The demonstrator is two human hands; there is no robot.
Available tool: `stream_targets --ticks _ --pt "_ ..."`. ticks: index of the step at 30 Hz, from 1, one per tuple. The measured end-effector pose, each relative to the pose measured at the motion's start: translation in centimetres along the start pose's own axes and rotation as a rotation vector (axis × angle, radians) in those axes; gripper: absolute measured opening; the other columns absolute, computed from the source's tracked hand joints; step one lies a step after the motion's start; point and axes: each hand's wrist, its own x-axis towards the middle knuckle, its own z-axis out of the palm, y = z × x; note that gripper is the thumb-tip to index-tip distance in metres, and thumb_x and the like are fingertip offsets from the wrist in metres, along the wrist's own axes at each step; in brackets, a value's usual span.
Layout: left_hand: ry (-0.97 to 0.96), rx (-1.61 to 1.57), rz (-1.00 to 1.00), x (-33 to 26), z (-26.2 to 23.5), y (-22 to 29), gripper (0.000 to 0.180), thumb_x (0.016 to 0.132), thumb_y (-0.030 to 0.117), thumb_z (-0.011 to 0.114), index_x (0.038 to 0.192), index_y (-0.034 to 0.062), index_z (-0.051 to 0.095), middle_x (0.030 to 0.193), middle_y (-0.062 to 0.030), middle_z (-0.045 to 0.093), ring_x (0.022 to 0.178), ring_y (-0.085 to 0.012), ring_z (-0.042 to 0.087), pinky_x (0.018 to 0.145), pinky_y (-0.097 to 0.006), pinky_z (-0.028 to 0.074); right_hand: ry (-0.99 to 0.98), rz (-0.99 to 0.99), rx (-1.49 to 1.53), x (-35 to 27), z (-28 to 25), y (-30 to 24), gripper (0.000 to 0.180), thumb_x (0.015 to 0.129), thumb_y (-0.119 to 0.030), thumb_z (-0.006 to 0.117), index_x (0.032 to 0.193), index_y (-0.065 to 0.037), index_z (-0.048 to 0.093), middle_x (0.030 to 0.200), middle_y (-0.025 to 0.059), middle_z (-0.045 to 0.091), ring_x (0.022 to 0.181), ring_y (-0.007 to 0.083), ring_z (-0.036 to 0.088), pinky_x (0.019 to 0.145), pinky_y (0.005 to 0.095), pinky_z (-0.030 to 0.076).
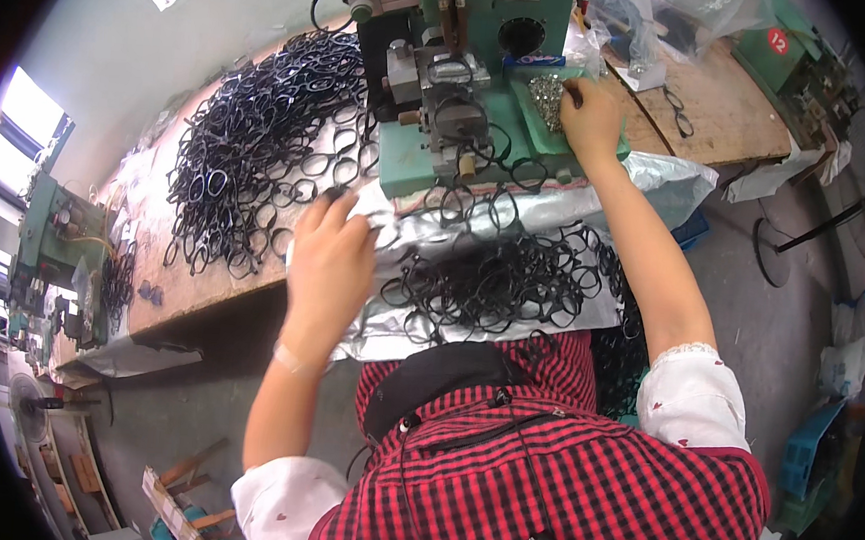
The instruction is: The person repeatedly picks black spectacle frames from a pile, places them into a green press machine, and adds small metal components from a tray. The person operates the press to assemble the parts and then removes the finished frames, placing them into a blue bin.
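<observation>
On the worktop [200,289], the left hand [331,263] rests flat on the foil sheet [659,181], grip open, holding nothing. The right hand [591,121] pinches small metal parts [545,95] in the green tray [525,116]. Risk: loose black frames [497,280] may snag a sleeve and spill floorward.

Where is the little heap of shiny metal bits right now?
In the head view, the heap of metal bits lies on the green machine's tray, upper middle, right under the person's right hand.
</observation>
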Motion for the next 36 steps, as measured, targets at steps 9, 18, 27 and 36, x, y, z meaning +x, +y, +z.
stream_targets --ticks 9,18,27,36 --pt "-0.642 -0.379 -0.3 -6.5 11.8 3.6 0.014 0.089 0.012 0.055 0.087 -0.002 0.057 0.084 -0.0266 0.063 0.078 -0.0436 0.066 0.071 -0.054 0.051 -0.049 0.11 0.309 0.4 -2.0 -2.3 0.014 0.08 -0.011 0.069 0.091 -0.005 0.074 0.089 0.0118 0.072 0.085 0.0305 0.068 0.078 0.0385 0.052" --pt "-0.971 -0.524 0.056 5.7 3.0 6.1 0.022 0.098 0.029 0.054 0.096 0.0072 0.058 0.08 -0.0239 0.065 0.078 -0.045 0.063 0.067 -0.054 0.048 -0.297 0.243 0.813 4.6 -2.0 -12.8 0.032 0.081 -0.007 0.072 0.112 -0.003 0.064 0.091 0.0086 0.071 0.087 0.018 0.068 0.081 0.0308 0.05" --pt "0.424 -1.463 -0.618 8.2 3.3 -8.8 0.017 0.105 0.017 0.052 0.113 0.0024 0.056 0.106 -0.0075 0.06 0.092 -0.0135 0.056 0.083 -0.03 0.048 -0.22 0.356 0.977 4.1 0.3 -14.5 0.049 0.081 -0.004 0.072 0.126 -0.001 0.054 0.087 0.006 0.069 0.086 0.0136 0.065 0.08 0.0265 0.049" --pt "0.613 -1.107 -0.174 20.2 -1.1 -4.2 0.021 0.099 0.01 0.061 0.114 -0.0049 0.061 0.103 -0.0117 0.066 0.087 -0.0164 0.064 0.074 -0.028 0.056 -0.235 0.486 1.15 3.8 0.1 -16.6 0.051 0.081 -0.003 0.074 0.127 0.001 0.052 0.086 0.0032 0.069 0.088 0.0079 0.06 0.083 0.0247 0.046"
